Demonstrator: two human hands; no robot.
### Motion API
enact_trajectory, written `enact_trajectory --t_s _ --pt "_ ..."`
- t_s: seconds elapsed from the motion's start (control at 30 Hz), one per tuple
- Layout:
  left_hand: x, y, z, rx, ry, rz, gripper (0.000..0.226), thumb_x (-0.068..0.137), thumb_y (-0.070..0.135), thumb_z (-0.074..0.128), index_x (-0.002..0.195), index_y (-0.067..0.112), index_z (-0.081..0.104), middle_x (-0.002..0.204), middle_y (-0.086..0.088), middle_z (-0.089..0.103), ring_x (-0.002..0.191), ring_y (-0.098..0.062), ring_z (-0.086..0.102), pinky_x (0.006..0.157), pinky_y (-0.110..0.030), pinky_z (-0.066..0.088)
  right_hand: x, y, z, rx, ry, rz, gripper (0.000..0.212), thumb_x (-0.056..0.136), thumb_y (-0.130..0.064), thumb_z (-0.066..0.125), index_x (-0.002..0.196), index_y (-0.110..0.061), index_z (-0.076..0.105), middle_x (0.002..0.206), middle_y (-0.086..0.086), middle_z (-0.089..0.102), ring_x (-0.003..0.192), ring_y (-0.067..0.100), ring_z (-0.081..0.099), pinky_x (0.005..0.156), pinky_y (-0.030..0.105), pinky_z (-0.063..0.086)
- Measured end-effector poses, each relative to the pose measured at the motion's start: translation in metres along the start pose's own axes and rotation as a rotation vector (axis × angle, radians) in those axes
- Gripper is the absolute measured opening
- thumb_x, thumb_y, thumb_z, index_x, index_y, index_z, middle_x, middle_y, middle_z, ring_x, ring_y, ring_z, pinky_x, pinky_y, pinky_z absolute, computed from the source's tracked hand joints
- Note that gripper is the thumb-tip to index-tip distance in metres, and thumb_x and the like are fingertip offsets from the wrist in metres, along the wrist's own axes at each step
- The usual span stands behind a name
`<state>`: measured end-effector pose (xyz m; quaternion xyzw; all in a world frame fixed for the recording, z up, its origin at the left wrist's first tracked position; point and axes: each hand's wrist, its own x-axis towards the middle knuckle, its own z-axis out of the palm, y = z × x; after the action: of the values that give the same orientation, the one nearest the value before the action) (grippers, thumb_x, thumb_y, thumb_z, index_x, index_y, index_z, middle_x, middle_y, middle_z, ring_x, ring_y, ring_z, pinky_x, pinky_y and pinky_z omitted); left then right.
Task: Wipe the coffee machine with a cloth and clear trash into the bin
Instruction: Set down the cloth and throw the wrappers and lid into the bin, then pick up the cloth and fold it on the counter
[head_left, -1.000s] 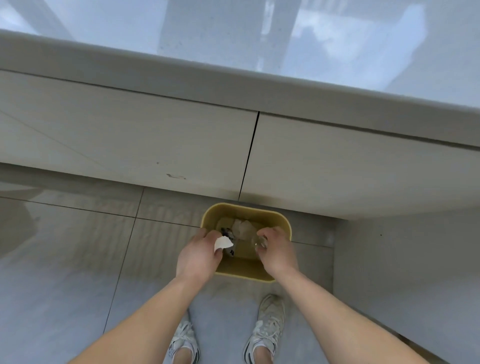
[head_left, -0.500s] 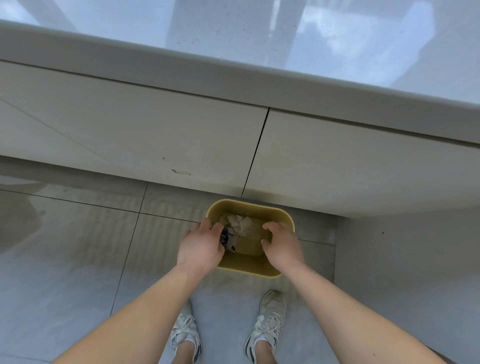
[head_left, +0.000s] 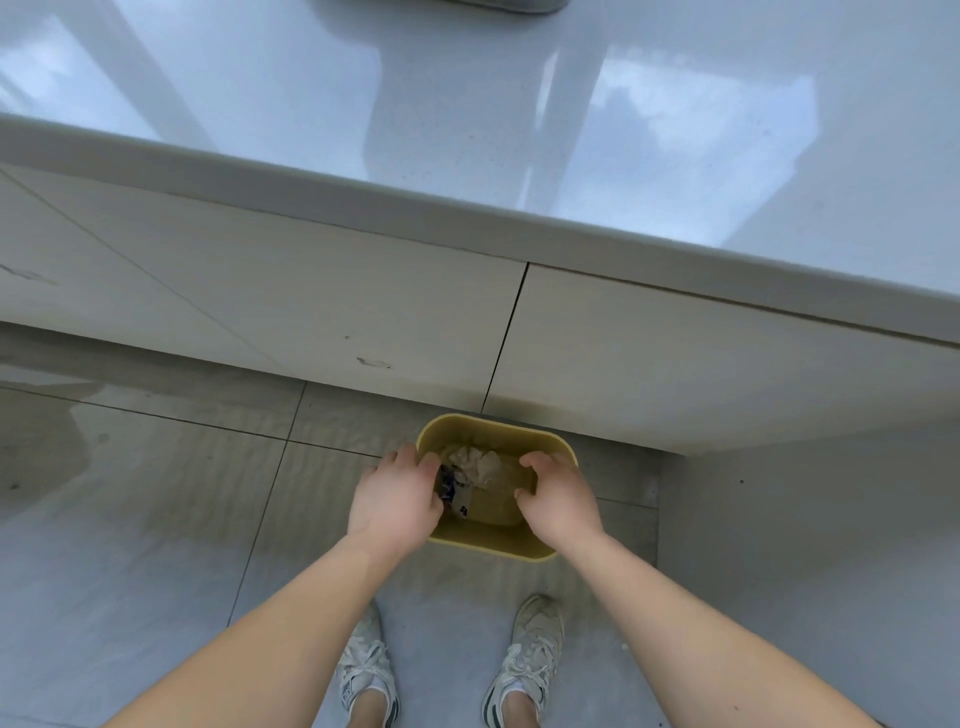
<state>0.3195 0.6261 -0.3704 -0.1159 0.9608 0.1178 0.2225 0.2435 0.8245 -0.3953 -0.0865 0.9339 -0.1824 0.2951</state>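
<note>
A small yellow bin stands on the floor against the cabinet base. Inside it lie crumpled pale tissue and a dark printed wrapper. My left hand hovers over the bin's left rim, fingers spread and curled downward, with nothing in it. My right hand hovers over the right rim, likewise empty with fingers apart. The coffee machine and cloth are out of view, apart from a grey base edge at the top.
A glossy white countertop overhangs pale cabinet doors ahead. Grey floor tiles spread to the left. A cabinet side panel rises at the right. My two white sneakers stand just behind the bin.
One second ago my left hand held a white scrap and my right a small clear piece; both hands are now empty above the bin. The view has tilted up, showing more countertop.
</note>
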Motion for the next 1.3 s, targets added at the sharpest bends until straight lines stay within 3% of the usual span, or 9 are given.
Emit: enact_trajectory --t_s 0.53,0.67,0.93,1.3 --pt "-0.059 0.024 -0.093 0.059 -0.001 -0.006 0.045 0.092 0.037 0.048 0.134 0.022 0.044 0.123 -0.006 0.053 0.109 -0.028 0.055 0.089 -0.043 0.047 -0.056 -0.036 -0.080 -0.029 0.079 -0.068 0.045 0.089 -0.034 0.061 0.134 -0.029 0.054 0.131 0.000 0.058 0.118 0.024 0.055 0.093 0.038 0.053" --pt "-0.078 0.035 -0.141 0.056 0.060 0.005 0.051 0.093 0.038 0.046 0.141 0.022 0.040 0.130 -0.006 0.051 0.114 -0.027 0.054 0.091 -0.042 0.046 -0.084 -0.051 -0.126 -0.026 0.133 -0.089 0.046 0.087 -0.033 0.061 0.132 -0.029 0.054 0.124 0.000 0.060 0.110 0.023 0.057 0.086 0.036 0.055" --pt "-0.107 0.062 -0.232 0.013 0.209 0.042 0.055 0.096 0.041 0.048 0.146 0.026 0.033 0.138 -0.004 0.049 0.119 -0.022 0.053 0.097 -0.040 0.047 -0.134 -0.069 -0.219 -0.042 0.216 -0.125 0.045 0.092 -0.033 0.059 0.136 -0.030 0.050 0.134 -0.001 0.054 0.120 0.019 0.052 0.095 0.033 0.051" --pt "-0.131 0.086 -0.316 0.056 0.384 0.088 0.058 0.093 0.043 0.048 0.147 0.025 0.032 0.138 -0.001 0.046 0.125 -0.022 0.049 0.094 -0.039 0.045 -0.178 -0.100 -0.317 -0.097 0.327 -0.262 0.048 0.093 -0.034 0.056 0.140 -0.029 0.045 0.139 -0.003 0.049 0.127 0.019 0.046 0.097 0.034 0.049"
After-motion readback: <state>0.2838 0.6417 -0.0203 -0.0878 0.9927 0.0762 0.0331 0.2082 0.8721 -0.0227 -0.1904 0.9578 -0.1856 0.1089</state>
